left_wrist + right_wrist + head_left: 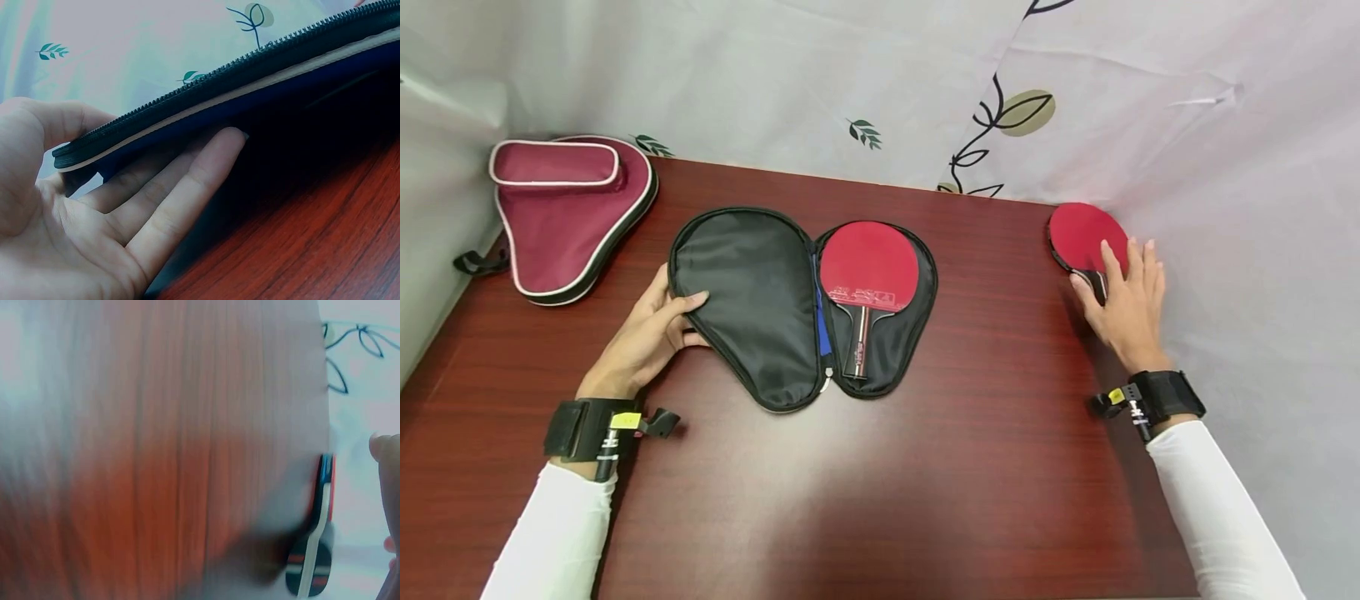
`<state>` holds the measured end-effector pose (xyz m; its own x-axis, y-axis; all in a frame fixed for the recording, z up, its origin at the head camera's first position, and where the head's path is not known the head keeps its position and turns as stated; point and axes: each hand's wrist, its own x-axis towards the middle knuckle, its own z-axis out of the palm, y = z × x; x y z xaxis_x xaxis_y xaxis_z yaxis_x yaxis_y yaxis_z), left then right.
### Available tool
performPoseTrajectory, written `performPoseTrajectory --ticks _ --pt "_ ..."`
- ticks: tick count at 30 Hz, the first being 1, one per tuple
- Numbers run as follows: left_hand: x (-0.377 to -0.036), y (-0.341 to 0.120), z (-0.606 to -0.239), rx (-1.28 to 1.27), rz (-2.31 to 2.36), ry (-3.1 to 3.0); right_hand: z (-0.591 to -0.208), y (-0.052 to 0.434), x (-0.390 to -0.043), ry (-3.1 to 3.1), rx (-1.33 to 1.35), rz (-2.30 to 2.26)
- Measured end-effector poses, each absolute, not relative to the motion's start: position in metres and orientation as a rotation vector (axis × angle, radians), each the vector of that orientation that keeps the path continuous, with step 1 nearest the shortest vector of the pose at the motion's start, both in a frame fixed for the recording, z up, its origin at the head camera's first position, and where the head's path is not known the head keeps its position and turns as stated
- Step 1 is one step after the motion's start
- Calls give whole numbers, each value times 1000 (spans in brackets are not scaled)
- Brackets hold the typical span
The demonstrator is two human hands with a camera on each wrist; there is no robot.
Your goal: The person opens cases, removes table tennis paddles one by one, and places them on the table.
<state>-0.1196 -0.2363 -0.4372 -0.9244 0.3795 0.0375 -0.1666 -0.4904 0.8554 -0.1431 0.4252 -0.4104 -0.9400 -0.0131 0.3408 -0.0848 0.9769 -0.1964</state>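
Note:
A black table tennis paddle case (745,317) lies unzipped and spread open on the table. My left hand (643,337) grips the outer edge of its left half, thumb on top and fingers underneath; the left wrist view shows that zippered edge (187,92) lifted off the wood. In the right half rests a red table tennis paddle (868,267), handle towards me. A second red paddle (1075,236) is at the far right corner. Over its handle (309,565) is my right hand (1127,312), fingers extended and thumb spread, partly covering the paddle in the head view.
At the back left a maroon paddle bag (568,221) with white piping lies on the brown table (992,417), its black strap (481,262) trailing left. White patterned cloth (760,83) bounds the table at the back and on both sides.

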Motion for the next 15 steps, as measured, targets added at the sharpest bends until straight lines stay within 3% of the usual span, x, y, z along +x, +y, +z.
performPoseTrajectory --ticks 15 --pt "-119 -234 -432 262 2412 1454 -409 379 -140 -2862 161 362"
